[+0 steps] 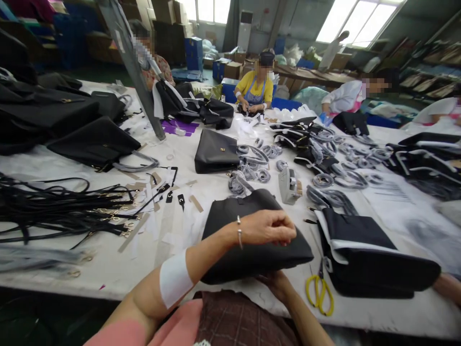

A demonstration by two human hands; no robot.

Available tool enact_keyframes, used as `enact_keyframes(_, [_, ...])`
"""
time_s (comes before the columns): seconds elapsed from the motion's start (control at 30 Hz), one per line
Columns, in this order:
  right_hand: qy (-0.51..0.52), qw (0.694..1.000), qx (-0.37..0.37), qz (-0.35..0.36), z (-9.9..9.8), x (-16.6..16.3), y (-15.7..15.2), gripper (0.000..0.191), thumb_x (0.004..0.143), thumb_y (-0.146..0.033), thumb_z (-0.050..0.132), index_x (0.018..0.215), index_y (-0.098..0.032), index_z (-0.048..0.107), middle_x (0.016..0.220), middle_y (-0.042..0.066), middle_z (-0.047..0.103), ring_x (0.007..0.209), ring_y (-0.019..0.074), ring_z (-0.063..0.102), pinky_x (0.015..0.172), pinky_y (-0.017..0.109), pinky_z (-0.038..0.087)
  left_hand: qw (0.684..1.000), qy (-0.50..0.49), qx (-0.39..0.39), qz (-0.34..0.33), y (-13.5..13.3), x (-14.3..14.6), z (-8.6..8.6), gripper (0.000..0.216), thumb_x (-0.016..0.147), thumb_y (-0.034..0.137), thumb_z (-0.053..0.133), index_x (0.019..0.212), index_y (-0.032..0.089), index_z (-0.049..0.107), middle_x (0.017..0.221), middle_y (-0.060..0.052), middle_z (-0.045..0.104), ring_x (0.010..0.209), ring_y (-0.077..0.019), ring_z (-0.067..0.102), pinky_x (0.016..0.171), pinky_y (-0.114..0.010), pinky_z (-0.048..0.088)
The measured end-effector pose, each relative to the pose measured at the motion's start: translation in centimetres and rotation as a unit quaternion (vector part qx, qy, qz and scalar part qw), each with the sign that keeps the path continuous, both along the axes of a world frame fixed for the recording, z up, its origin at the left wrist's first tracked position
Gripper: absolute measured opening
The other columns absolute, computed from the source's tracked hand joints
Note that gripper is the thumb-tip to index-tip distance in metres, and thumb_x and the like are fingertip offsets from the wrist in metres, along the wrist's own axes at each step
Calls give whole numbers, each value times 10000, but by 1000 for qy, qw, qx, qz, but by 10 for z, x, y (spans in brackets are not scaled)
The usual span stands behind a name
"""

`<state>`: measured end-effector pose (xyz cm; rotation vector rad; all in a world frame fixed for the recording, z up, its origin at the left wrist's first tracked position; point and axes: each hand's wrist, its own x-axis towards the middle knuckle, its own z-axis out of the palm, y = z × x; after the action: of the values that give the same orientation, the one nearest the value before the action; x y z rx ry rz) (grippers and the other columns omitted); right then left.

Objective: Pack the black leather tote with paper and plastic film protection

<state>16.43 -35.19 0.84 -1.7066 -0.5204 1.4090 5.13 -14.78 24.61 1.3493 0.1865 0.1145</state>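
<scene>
A black handbag (226, 250) lies tilted on the table in front of me. My left hand (268, 227), with a bracelet at the wrist, is over the bag's upper side, its fingers curled closed; whatever they hold, if anything, is hidden. From below, my right hand (275, 283) grips the bag's near lower edge, its fingertips out of sight under it. Yellow-handled scissors (319, 294) rest to the right of the bag. Beside them lie more black bags (382, 269) with white sheet between them. Beyond my bag are handles wrapped in clear plastic (248, 178).
Black straps with gold clasps (72, 206) and hang tags (181, 201) lie left. A grey tape dispenser (287, 186) and another black bag (216, 151) stand ahead. A slanted metal post (135, 67) rises at left. Co-workers sit across the table; someone's arm (446, 290) shows at the right edge.
</scene>
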Motion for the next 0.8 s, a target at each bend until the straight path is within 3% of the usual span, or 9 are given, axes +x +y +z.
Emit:
enact_keyframes(0.07, [9, 993, -79, -88, -5, 29, -32, 543, 632, -697, 574, 898, -226, 623, 937, 123, 719, 907, 312, 686, 818, 457, 539, 996, 33, 79, -9, -14, 1, -27, 137, 805, 279, 582, 845, 149, 605, 697, 11, 596, 662, -102, 549, 630, -205, 429])
enact_keyframes(0.17, [-4, 966, -134, -220, -8, 70, -83, 578, 490, -671, 696, 834, -215, 602, 812, 93, 715, 825, 298, 702, 806, 438, 550, 970, 124, 186, 93, -24, -33, -81, 130, 810, 269, 543, 807, 169, 628, 718, 2, 611, 674, -123, 544, 647, -222, 425])
enact_keyframes(0.27, [-47, 936, -126, -325, -3, 89, -107, 593, 468, -612, 759, 871, -205, 609, 807, 71, 711, 801, 276, 700, 785, 414, 560, 880, 219, 288, 309, -22, -93, -127, 193, 844, 310, 473, 863, 195, 626, 865, -47, 632, 815, -181, 585, 788, -292, 461])
enact_keyframes(0.33, [-95, 934, -99, -329, 5, 93, -96, 577, 523, -604, 748, 895, -183, 617, 855, 81, 710, 851, 269, 691, 814, 394, 551, 799, 270, 325, 428, -16, -134, -150, 220, 829, 345, 485, 938, 201, 610, 972, -82, 621, 987, -234, 571, 914, -369, 445])
enact_keyframes(0.4, [-150, 944, -62, -287, 17, 97, -64, 555, 609, -610, 701, 925, -159, 631, 922, 95, 706, 933, 268, 671, 871, 379, 528, 759, 313, 299, 485, -9, -166, -170, 314, 790, 403, 521, 1005, 185, 589, 1074, -114, 604, 1062, -265, 552, 921, -413, 455])
enact_keyframes(0.5, [-209, 961, -28, -180, 41, 99, 3, 557, 692, -610, 634, 985, -137, 658, 982, 96, 702, 977, 271, 648, 914, 384, 499, 787, 359, 130, 485, -2, -183, -195, 465, 727, 497, 582, 1022, 138, 574, 1043, -133, 631, 971, -252, 607, 822, -388, 507])
enact_keyframes(0.63, [-182, 982, -33, -26, 67, 93, 79, 523, 686, -559, 664, 1003, -144, 683, 970, 88, 715, 906, 257, 659, 819, 358, 525, 843, 309, -107, 427, 1, -156, -210, 528, 729, 611, 582, 959, 136, 599, 888, -90, 681, 795, -198, 651, 671, -311, 526])
enact_keyframes(0.73, [-119, 990, -67, 37, 73, 86, 94, 464, 663, -518, 691, 939, -145, 688, 822, 70, 726, 727, 237, 672, 664, 339, 544, 849, 253, -181, 427, 1, -127, -205, 467, 779, 560, 586, 938, 121, 595, 840, -103, 690, 730, -192, 657, 670, -320, 537])
enact_keyframes(0.8, [-92, 993, -67, 18, 72, 82, 81, 437, 655, -499, 703, 918, -152, 674, 763, 51, 718, 670, 228, 668, 628, 333, 544, 853, 252, -155, 431, 0, -114, -197, 366, 790, 437, 621, 971, 121, 584, 883, -109, 690, 762, -203, 658, 709, -330, 537])
